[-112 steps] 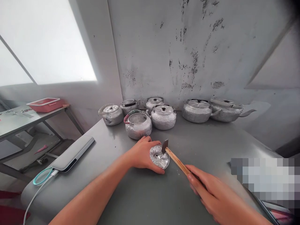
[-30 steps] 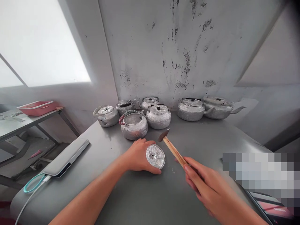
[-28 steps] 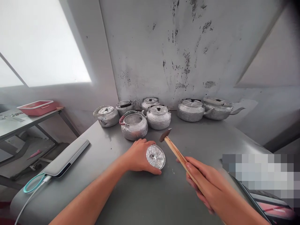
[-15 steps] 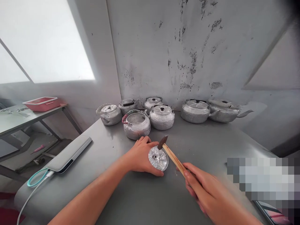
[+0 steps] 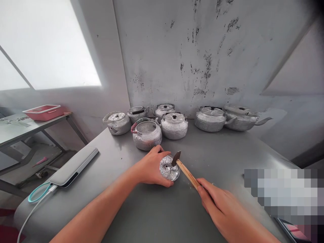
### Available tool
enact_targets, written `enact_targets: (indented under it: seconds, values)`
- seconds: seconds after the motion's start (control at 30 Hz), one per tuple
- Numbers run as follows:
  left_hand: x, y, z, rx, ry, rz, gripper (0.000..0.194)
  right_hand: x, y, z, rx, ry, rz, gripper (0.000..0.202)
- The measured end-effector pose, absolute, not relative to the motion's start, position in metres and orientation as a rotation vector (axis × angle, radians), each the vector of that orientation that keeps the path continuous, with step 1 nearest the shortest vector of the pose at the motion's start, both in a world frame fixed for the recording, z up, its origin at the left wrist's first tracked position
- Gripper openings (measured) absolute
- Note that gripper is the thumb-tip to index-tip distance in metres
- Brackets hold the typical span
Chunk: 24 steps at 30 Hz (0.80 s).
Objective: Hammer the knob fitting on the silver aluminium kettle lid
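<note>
Well, the left hand (image 5: 152,166) curls half-closed, holding a crinkled metal disc (image 5: 167,172); the right hand (image 5: 222,204) (closed) grips 1 wooden-handled hammer (image 5: 186,173).

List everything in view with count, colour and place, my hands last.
Round hammered-metal disc: one, silver, centre
Wooden-handled hammer: one, tan and dark, at disc's edge
Round metal kettles: seven, silver, behind disc
Smooth table: one, grey, under kettles
Flat slab device: one, grey, table's left side
Thin cable: one, white, at device
Thin loop: one, teal, at device
Metal-framed side bench: one, grey, far left
Rectangular plastic basket: one, pink, on bench
Slim object: one, pink, bench's lower shelf
Pixelated area: one, mostly grey, right
Worn wall: one, grey, background
Bright panel: one, white, upper left
Bare left hand: one, holding disc
Bare right hand: one, holding hammer
</note>
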State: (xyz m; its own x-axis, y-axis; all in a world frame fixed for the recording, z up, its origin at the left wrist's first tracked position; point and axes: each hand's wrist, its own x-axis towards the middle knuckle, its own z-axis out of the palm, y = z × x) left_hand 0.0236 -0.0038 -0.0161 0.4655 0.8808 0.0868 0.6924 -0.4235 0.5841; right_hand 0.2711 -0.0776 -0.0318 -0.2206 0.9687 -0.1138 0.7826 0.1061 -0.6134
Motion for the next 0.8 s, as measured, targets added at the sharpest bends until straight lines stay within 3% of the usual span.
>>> enact_targets:
  seconds: [0.5, 0.8]
  values:
    - [0.0323, -0.0058, -0.0187, 2.269, 1.326, 0.598, 0.087, 0.2674, -0.0772, -0.0329, -1.731, -2.114, 0.774, 0.036]
    - [0.0327, -0.0039, -0.0238, 2.231, 1.364, 0.633, 0.097, 0.2662, -0.0801, -0.0276, -1.748, -2.087, 0.768, 0.034]
